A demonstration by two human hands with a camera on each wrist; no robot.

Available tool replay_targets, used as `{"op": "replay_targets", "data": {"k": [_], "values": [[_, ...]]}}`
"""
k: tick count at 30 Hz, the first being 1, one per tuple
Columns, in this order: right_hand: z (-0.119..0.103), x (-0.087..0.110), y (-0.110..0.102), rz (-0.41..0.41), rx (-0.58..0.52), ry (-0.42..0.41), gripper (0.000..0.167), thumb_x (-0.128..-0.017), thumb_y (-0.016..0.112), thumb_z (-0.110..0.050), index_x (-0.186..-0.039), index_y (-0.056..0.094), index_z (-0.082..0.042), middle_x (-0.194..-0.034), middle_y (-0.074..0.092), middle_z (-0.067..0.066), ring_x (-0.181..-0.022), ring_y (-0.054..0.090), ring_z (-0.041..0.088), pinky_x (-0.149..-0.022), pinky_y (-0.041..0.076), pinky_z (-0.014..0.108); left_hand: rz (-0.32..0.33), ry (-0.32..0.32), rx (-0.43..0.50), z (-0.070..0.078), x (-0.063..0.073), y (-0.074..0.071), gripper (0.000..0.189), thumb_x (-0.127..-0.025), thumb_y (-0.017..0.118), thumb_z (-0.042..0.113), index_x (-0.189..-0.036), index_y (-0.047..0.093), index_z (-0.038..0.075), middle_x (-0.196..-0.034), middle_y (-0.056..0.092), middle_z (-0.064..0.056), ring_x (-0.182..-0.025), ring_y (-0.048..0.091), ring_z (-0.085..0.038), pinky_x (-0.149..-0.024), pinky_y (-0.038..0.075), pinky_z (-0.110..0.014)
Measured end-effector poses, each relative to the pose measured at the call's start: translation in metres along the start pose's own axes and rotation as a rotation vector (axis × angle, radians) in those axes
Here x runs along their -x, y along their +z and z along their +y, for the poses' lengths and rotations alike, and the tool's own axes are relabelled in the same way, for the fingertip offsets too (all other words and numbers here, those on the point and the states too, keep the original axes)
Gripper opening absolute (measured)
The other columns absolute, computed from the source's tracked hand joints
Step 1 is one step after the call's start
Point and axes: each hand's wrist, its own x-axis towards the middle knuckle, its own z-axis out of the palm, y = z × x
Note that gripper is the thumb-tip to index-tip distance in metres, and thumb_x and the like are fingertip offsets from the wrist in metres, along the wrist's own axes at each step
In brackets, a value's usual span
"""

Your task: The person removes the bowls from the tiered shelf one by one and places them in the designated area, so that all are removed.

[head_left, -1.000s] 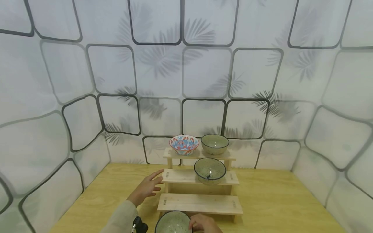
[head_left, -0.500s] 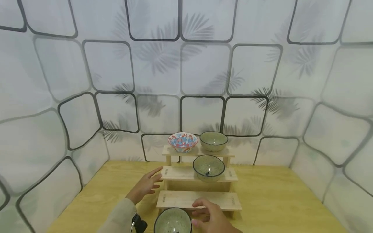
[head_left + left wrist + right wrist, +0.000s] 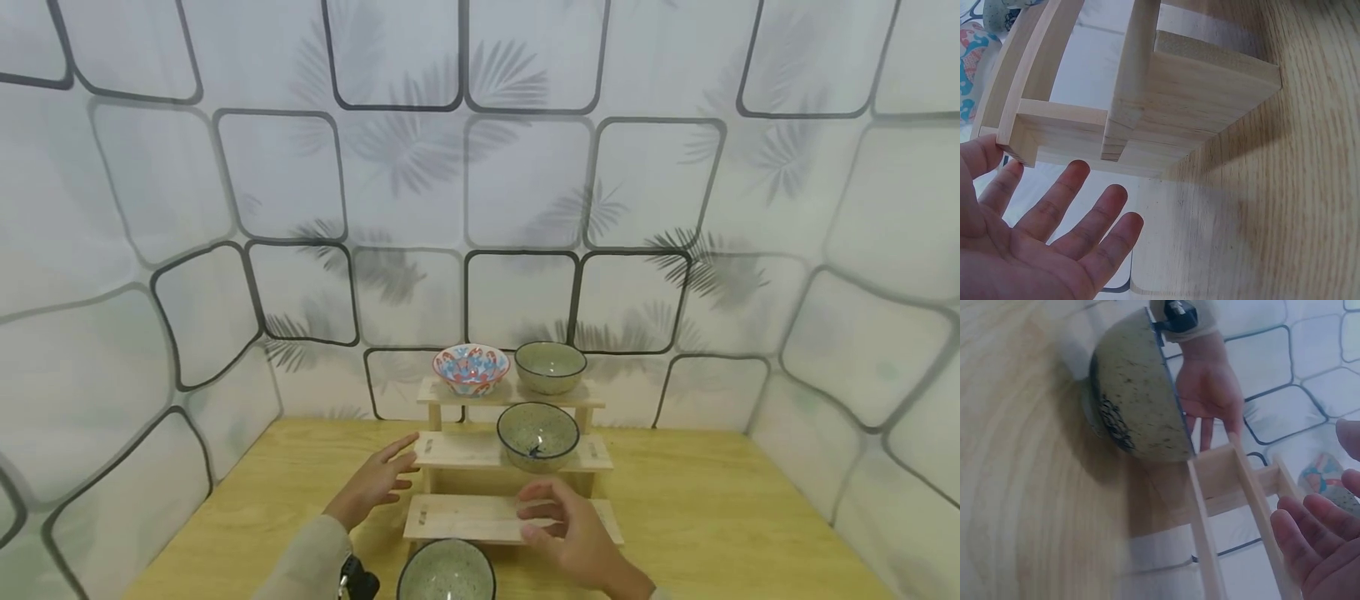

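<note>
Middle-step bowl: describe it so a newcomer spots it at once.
On the table is a three-step stand. Right of centre on its middle step sits a green bowl. It alone occupies that step; the patterned bowl and another green one share the top.

Soft, even light fills the head view, its source out of sight; the backdrop [image 3: 525,187] turns cool and bluish higher up, the desk [image 3: 697,517] warm yellow. A small glint sits inside the middle bowl [image 3: 536,433]. Wide-angle distortion bends the backdrop's lines near the side edges. The left wrist view is cooler — a soft shadow edges the wooden stand [image 3: 1191,94]. The right wrist view looks hazy, with shade beneath the front bowl [image 3: 1138,394].
</note>
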Motion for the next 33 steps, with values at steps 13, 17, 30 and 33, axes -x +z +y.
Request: {"op": "replay_targets", "data": {"k": [13,17,30,33], "values": [[-0.013,-0.009,-0.027,0.206,0.011,-0.135,0.024,-0.1,0.038,0.008,-0.123,0.042,0.006,-0.108,0.059,0.024,-0.095,0.065,0.01,-0.065,0.057,0.039,-0.01,0.014,-0.02,0.0,0.001,-0.001,0.056,-0.102,0.047,0.039,-0.152,0.035,0.016,-0.133,0.053,-0.026,-0.114,0.054,-0.048,-0.091,0.042,-0.062],[-0.01,-0.011,-0.033,0.305,0.007,-0.201,0.028,-0.096,0.041,0.014,-0.12,0.046,0.001,-0.105,0.06,0.01,-0.091,0.065,0.01,-0.062,0.057,0.034,-0.009,0.017,-0.024,0.0,0.002,-0.001,0.057,-0.102,0.047,0.04,-0.152,0.036,0.015,-0.132,0.053,-0.026,-0.114,0.054,-0.048,-0.09,0.044,-0.06],[0.011,-0.014,-0.038,0.455,0.256,0.044,0.045,-0.091,0.065,-0.001,-0.129,0.042,0.008,-0.131,0.047,0.027,-0.111,0.056,0.038,-0.081,0.053,0.028,-0.032,0.033,-0.013,0.001,0.003,-0.001,0.058,-0.102,0.046,0.041,-0.152,0.033,0.013,-0.132,0.052,-0.029,-0.114,0.053,-0.05,-0.09,0.044,-0.061],[0.015,-0.015,-0.037,0.434,0.244,0.052,0.049,-0.091,0.065,-0.001,-0.131,0.039,0.009,-0.134,0.043,0.031,-0.114,0.054,0.047,-0.083,0.053,0.031,-0.038,0.036,-0.016,0.001,0.003,-0.001,0.058,-0.103,0.046,0.041,-0.152,0.033,0.013,-0.132,0.052,-0.029,-0.114,0.053,-0.05,-0.09,0.043,-0.061]]}}
